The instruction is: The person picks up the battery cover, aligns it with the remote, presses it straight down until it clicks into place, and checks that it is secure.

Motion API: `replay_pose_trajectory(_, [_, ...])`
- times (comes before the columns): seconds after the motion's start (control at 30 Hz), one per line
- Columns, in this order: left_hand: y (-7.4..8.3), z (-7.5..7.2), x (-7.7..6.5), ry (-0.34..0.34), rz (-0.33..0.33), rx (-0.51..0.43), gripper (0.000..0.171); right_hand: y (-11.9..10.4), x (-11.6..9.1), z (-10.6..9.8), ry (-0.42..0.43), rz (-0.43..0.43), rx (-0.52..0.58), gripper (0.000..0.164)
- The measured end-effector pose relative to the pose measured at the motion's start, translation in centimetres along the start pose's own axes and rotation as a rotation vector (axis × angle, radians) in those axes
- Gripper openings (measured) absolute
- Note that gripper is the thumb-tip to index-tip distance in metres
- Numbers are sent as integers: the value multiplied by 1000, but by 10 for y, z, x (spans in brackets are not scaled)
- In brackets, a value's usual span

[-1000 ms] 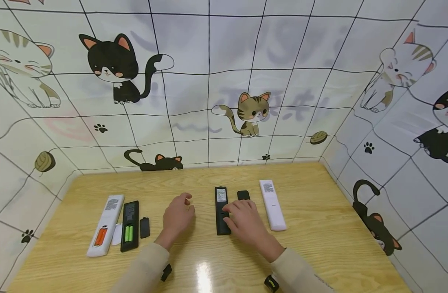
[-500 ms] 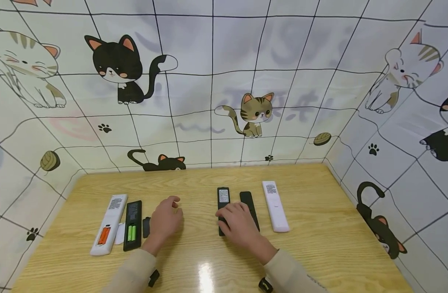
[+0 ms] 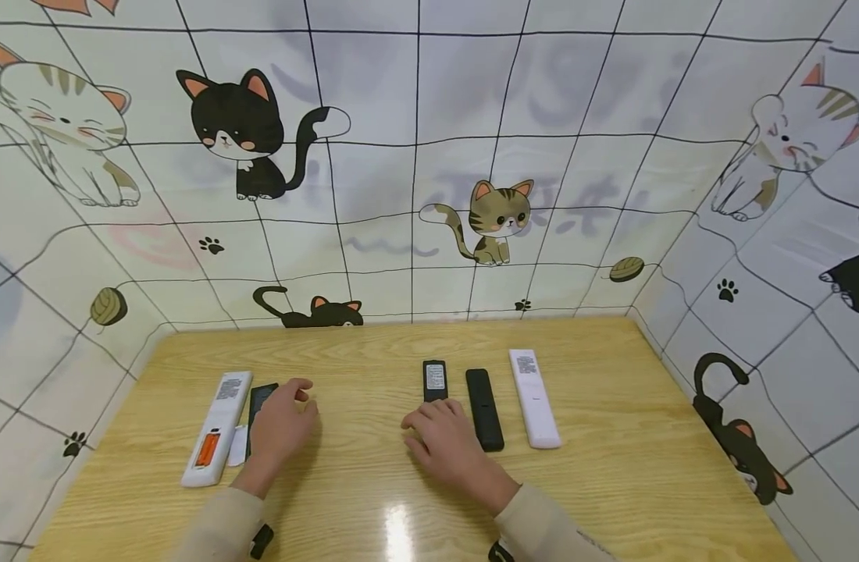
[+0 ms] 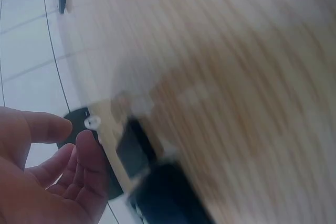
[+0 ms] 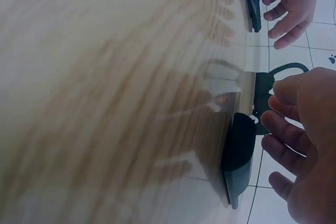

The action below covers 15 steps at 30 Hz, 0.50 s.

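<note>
My left hand [image 3: 282, 425] hovers with loose, bent fingers over a black remote control [image 3: 261, 396], hiding most of it. In the left wrist view nothing lies between thumb and fingers; the remote and a small dark battery cover [image 4: 135, 148] show beside the hand. My right hand [image 3: 447, 445] is over the near half of another black remote control [image 3: 435, 378], whose white label shows past the fingers. Its fingers are loosely bent and grip nothing in the right wrist view, close to the dark end of a remote [image 5: 239, 150].
At the left lies a white remote [image 3: 226, 390] with orange batteries [image 3: 208, 450] in its uncovered compartment, a white cover [image 3: 238, 446] beside it. Another black remote [image 3: 484, 410] and a white one [image 3: 533, 398] lie right of my right hand. Cat-patterned cloth [image 3: 380, 187] surrounds the wooden table [image 3: 359, 499].
My left hand has moved left, from the bare table to over the black remote and its cover. My right hand has drifted left and nearer, uncovering the second black remote. The view has turned slightly left.
</note>
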<state>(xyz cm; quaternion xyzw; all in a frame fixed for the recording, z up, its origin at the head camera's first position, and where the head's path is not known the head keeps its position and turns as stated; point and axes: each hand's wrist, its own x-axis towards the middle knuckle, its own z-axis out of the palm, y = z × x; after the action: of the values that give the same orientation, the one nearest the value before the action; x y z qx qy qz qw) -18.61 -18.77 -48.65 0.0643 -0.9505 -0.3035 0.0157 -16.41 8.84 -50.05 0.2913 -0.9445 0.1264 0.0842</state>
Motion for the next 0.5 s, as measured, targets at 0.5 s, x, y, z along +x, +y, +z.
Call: replay_pose_trajectory(0.5, [-46,-47,-2,-5,-28,74,42,-38,37,18,-70,-120,-33,18])
